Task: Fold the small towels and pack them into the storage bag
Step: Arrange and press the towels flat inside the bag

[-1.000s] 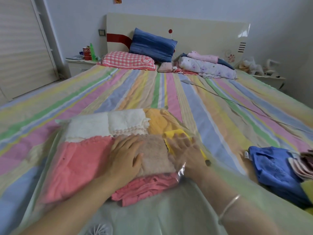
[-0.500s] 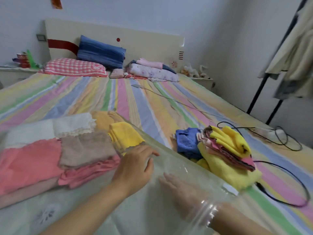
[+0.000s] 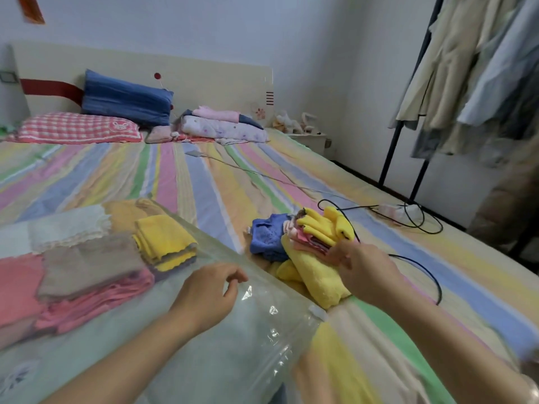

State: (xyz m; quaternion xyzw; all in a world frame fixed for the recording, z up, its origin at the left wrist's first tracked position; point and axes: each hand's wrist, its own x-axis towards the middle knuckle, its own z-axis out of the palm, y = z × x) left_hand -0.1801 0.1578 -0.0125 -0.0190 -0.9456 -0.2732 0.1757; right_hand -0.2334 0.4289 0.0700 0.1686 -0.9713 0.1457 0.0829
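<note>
towels (image 3: 315, 275) lie heaped just right of the bag (image 3: 248, 345), with more already packed inside at left. right hand (image 3: 364, 266) touches the heap; blur hides whether it grips. left hand (image 3: 210, 290) rests slack on the bag. best to take one towel only, then lift the bag's mouth.

A pastel striped bedsheet (image 3: 204, 182) covers the bed. At its head, a blue pillow (image 3: 127, 97) leans on the cream headboard (image 3: 204, 74) behind a red-and-white checked pillow (image 3: 78, 128), beside folded floral bedding (image 3: 224, 131). A black cable (image 3: 426, 268) loops near a white power strip (image 3: 399, 211). Pale garments (image 3: 466, 68) hang from a black clothes rack (image 3: 390, 153) on the right.
</note>
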